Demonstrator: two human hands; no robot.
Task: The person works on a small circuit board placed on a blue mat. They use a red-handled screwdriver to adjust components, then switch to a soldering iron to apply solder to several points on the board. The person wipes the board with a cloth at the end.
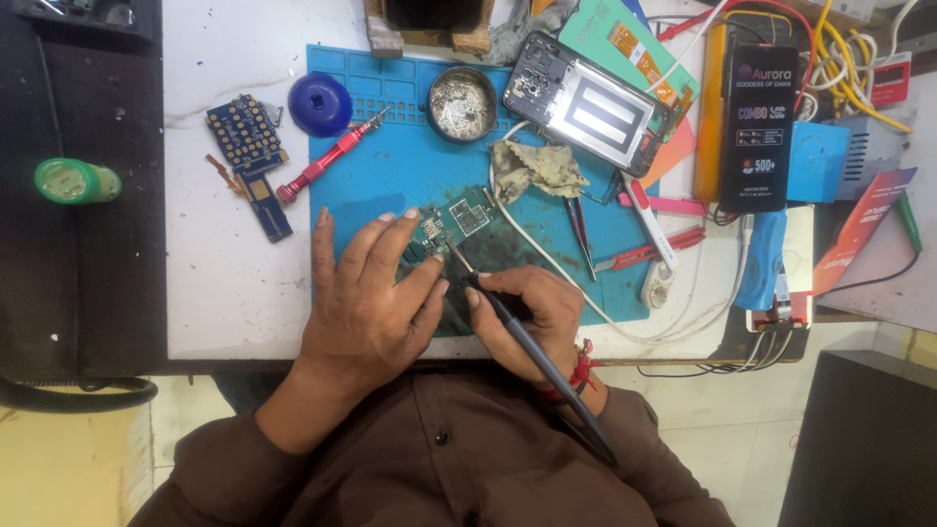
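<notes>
1. One view only: head-worn cam, looking almost straight down at the surface (224,283).
2. Wearer's chest and sleeves fill the bottom edge; far side of the surface sits at the top.
3. Close range: blue work mat (390,176) centred, floor visible at both lower corners.

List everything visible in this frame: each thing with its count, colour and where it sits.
circuit board: 1, green, on mat under the hands
soldering iron: 1, dark, tip at the board
work mat: 1, blue, desk centre
opened phone: 1, black and silver, mat's upper right
solder tin: 1, round, grey contents, mat top
cloth: 1, dirty beige, mat centre
screwdriver: 1, red, mat's left edge
round cap: 1, blue, mat's upper left
small board: 1, blue, left of mat
bottle: 1, green, far left
tweezers: 1, dark, right of board
left hand: steadies the board
right hand: grips the iron
</notes>
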